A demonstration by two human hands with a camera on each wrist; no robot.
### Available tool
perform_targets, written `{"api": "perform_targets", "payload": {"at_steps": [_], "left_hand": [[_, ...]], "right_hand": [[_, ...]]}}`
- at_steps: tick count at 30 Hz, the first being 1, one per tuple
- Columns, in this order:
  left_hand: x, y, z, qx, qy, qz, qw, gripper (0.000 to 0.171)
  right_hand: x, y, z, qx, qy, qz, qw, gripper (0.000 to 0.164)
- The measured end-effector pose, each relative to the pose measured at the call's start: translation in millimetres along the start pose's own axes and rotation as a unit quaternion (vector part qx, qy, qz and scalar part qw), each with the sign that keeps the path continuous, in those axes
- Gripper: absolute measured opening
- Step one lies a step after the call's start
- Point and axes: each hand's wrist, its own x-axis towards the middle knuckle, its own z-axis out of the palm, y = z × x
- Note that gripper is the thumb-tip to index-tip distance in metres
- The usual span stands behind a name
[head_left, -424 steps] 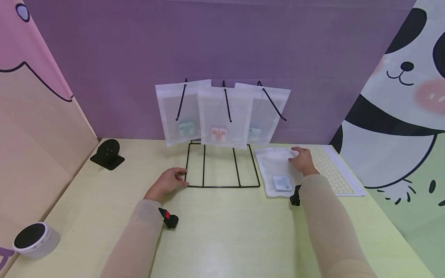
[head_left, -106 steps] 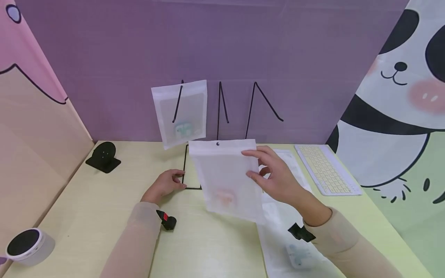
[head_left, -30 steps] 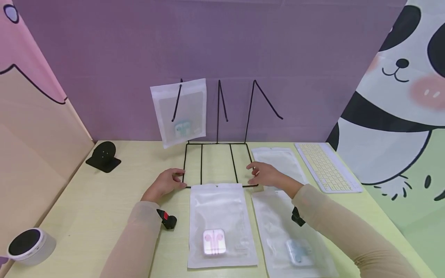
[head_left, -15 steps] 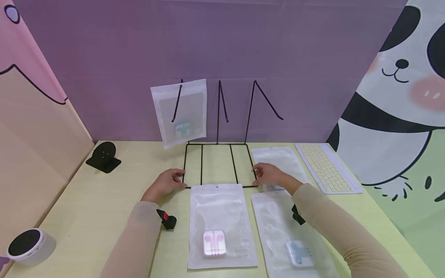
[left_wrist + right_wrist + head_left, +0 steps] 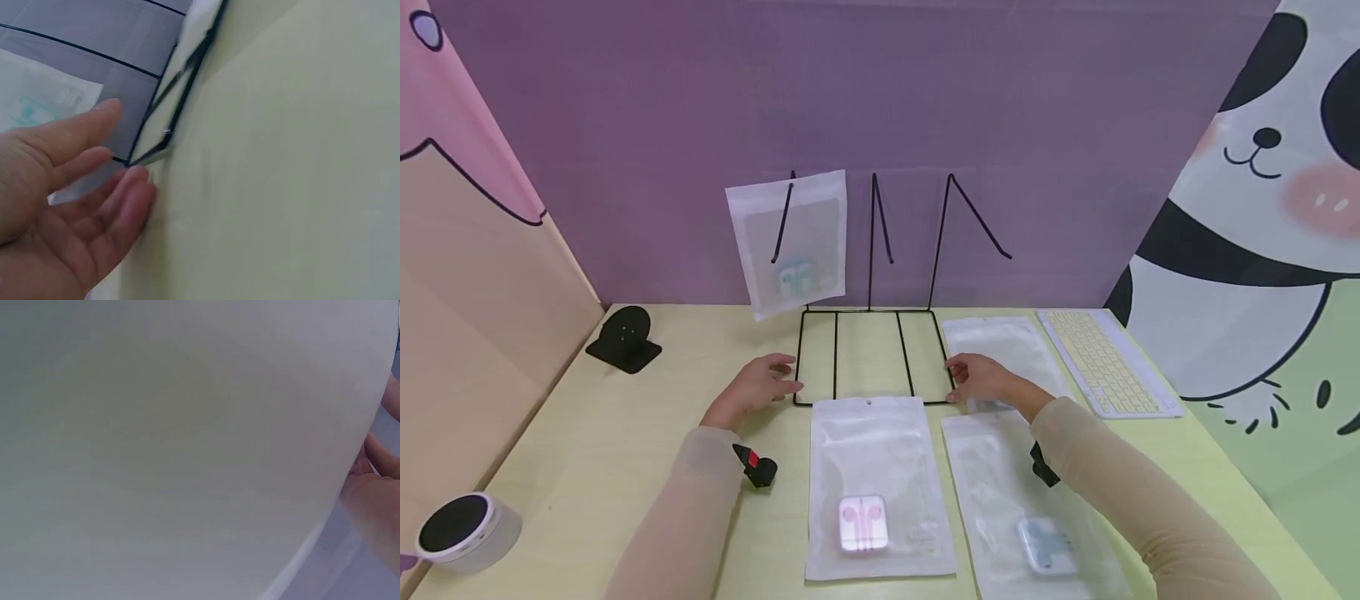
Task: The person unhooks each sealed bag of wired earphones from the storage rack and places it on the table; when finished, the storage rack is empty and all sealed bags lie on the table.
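A black wire display rack (image 5: 868, 312) with three upright hooks stands at the back of the table. My left hand (image 5: 752, 389) is beside its left front corner, fingers relaxed and apart from the wire in the left wrist view. My right hand (image 5: 981, 379) holds the rack's right rail with thumb and fingertips; the right wrist view shows only its edge. From the left hook hangs a white zip bag (image 5: 805, 221) with teal earphones. In front lie a bag with pink earphones (image 5: 880, 467) and a bag with blue earphones (image 5: 1000, 467). Another white bag (image 5: 1007, 342) lies partly behind my right hand.
A white keyboard (image 5: 1105, 362) lies at the back right. On the left are a black stand (image 5: 625, 337) and a round white speaker (image 5: 469, 533) with a black top. A purple backdrop (image 5: 880, 83) rises behind the table.
The bags from the middle and right hooks now lie on the table. My right hand has gone from the pink-earphone bag to the rack's right rail. My left hand has just let go of the rack.
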Motion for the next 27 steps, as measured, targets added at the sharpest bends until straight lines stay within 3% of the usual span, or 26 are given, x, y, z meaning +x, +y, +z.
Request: {"api": "perform_targets", "payload": {"at_steps": [2, 5, 9, 11, 13, 15, 19, 27], "left_hand": [[2.4, 4.3, -6.7, -0.021, 0.029, 0.022, 0.9991, 0.058], [6.0, 16.5, -20.1, -0.039, 0.121, 0.079, 0.9887, 0.055], [11.0, 42.3, -42.8, -0.043, 0.242, 0.178, 0.953, 0.053], [14.2, 56.3, -55.5, -0.034, 0.274, 0.214, 0.937, 0.054], [17.2, 69.5, -67.8, -0.028, 0.289, 0.237, 0.9271, 0.055], [20.0, 80.2, -78.5, -0.029, 0.29, 0.245, 0.9246, 0.057], [25.3, 94.0, -92.7, -0.034, 0.285, 0.235, 0.9287, 0.059], [26.5, 100.0, -97.4, -0.036, 0.279, 0.234, 0.9305, 0.055]], "right_hand": [[0.2, 2.2, 1.0, -0.001, 0.002, -0.003, 1.0, 0.064], [0.5, 3.3, 1.5, -0.001, 0.003, -0.008, 1.0, 0.063], [1.0, 2.6, 1.1, -0.002, 0.003, -0.005, 1.0, 0.063], [1.4, 2.0, 0.9, -0.003, 0.0, -0.002, 1.0, 0.062], [2.0, 1.8, 1.1, -0.002, -0.001, 0.0, 1.0, 0.062], [2.5, 1.7, 1.7, -0.001, -0.002, 0.001, 1.0, 0.061], [4.5, 2.4, 3.9, -0.002, -0.001, -0.001, 1.0, 0.061], [7.1, -2.3, 10.8, -0.01, 0.002, -0.002, 1.0, 0.062]]}}
